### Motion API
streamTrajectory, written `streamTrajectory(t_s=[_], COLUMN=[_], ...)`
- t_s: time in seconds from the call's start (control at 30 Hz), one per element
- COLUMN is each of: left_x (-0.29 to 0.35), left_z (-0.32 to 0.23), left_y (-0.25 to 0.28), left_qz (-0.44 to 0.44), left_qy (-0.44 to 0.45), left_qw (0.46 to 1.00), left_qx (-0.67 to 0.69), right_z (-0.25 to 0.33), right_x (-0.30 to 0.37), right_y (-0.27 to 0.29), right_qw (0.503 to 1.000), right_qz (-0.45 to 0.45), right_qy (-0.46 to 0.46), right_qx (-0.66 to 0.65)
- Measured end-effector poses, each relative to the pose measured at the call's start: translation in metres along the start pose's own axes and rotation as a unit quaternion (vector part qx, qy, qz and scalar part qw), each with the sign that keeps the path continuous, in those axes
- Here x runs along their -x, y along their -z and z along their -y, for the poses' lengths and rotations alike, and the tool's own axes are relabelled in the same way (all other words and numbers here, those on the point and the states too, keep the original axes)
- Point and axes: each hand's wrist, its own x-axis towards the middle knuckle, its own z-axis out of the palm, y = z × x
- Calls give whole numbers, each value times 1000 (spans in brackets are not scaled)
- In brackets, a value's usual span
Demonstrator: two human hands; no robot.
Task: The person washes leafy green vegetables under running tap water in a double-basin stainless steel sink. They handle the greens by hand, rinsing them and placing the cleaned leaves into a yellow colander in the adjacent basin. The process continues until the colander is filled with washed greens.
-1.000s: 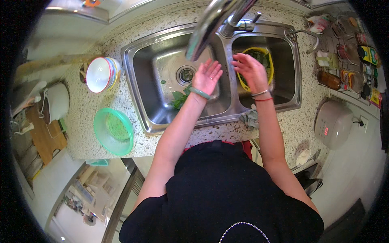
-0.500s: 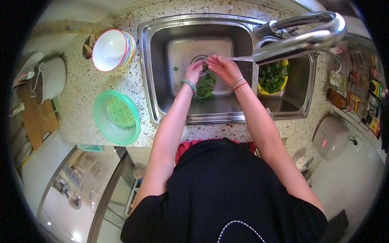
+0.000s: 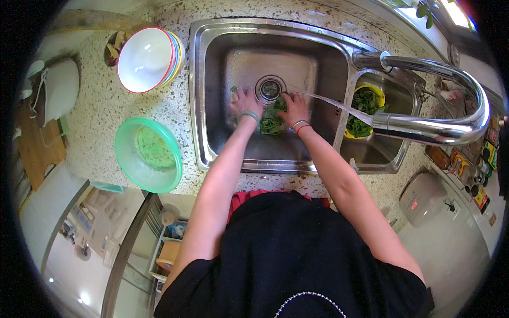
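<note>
Both my hands are down in the large basin of the steel sink (image 3: 328, 69). My left hand (image 3: 247, 104) lies with fingers spread on the basin floor, left of the drain (image 3: 270, 88), close to a small loose leaf (image 3: 233, 89). My right hand (image 3: 296, 109) touches the right side of a heap of wet green leaves (image 3: 271, 123), its fingers apart and partly over the leaves. A stream of water (image 3: 339, 105) runs from the chrome faucet (image 3: 429, 129) toward the basin, passing just beyond my right hand.
In the smaller right basin sits a yellow-rimmed strainer (image 3: 379, 94) holding more greens. On the counter at left stand stacked bowls (image 3: 146, 59) and a green plastic basin (image 3: 170, 177). Bottles and jars (image 3: 461, 164) line the far right.
My hands have gone from raised above the drain to lower in the basin, spread further apart. The right hand now touches the leaves. The view has shifted slightly.
</note>
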Motion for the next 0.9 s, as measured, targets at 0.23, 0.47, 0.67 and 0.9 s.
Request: streamTrajectory(t_s=[0.23, 0.47, 0.67, 0.9], left_x=[-3, -1, -6, -12], left_z=[11, 23, -27, -67], left_y=[-3, -70, -26, 56], left_qz=[117, 251, 346, 320], left_qy=[36, 74, 127, 27], left_qw=[992, 930, 627, 550], left_qx=[-35, 257, 687, 771], right_z=[13, 13, -13, 9], right_x=[11, 14, -3, 2], right_y=[-22, -44, -4, 110], right_qw=[986, 880, 801, 652], right_qz=[145, 252, 73, 53], right_qy=[-63, -220, -190, -100], right_qx=[-45, -337, -563, -750])
